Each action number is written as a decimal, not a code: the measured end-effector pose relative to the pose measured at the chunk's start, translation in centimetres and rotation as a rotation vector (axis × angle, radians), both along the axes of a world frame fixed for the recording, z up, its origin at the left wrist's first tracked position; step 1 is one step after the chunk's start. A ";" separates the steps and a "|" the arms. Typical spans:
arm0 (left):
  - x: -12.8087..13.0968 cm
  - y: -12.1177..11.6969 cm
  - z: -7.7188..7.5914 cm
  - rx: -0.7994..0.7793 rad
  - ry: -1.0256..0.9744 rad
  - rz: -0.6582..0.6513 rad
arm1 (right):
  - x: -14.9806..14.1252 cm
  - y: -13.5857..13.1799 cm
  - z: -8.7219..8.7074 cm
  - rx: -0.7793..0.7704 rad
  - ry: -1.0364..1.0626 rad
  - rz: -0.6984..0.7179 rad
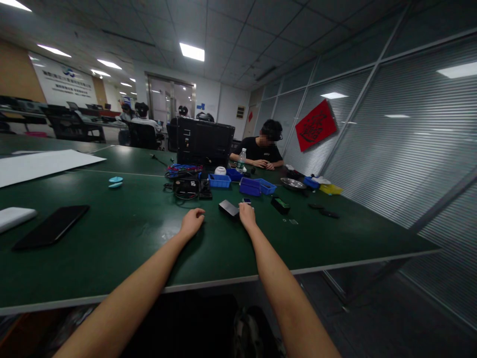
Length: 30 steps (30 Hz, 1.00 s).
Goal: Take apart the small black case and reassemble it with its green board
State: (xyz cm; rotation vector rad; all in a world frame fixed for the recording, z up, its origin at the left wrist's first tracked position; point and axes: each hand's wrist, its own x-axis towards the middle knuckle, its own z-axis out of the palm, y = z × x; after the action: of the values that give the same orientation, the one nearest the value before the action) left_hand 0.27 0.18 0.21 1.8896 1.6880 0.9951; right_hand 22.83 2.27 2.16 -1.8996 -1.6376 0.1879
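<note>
1. Gray-topped case [228, 208] lies flat on the green table [149, 238] in front of me, between my two hands and closer to the right one.
2. My right fingers [244, 207] are folded in at the right end of the case (whether they touch it or pinch anything, I cannot tell from here). A small device [246, 201] with a bluish face shows just beyond their tips.
3. My left fingers [199, 213] are loosely curled and partly open, with nothing in them, and that hand rests on the table well to the left of the case.
4. Right of my right hand sits a black box with a green top [280, 204], and near it lies a clear flat piece [293, 222] (small and hard to make out).
5. Farther back I see blue trays [219, 181], a white ball [220, 170], a black adapter [186, 186] among cables, and a plastic bottle [242, 158] near a large black monitor [204, 141].
6. Toward the right are a round metal dish [293, 184] and a yellow tray [331, 189].
7. On my left lie a black tablet-like slab [52, 227], part of a white object [17, 218] and a turquoise item [115, 182].
8. Across the table a person [261, 149] in a black top leans over their own hands.
</note>
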 end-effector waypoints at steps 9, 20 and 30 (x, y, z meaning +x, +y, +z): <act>0.0 0.2 -0.3 0.016 0.008 -0.004 | -1.4 -1.3 0.0 0.131 -0.162 0.151; 0.1 0.0 -0.1 0.014 0.042 0.005 | -1.0 -0.3 -0.4 -0.021 0.006 0.056; 0.1 0.1 -0.4 0.038 0.052 -0.002 | 1.0 -0.9 0.9 0.206 -0.032 -0.208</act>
State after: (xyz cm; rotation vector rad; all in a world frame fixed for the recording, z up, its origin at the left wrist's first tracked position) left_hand 0.40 0.30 -0.21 1.9575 1.7073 0.9919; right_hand 23.82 1.34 3.07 -1.9043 -1.4088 -0.0934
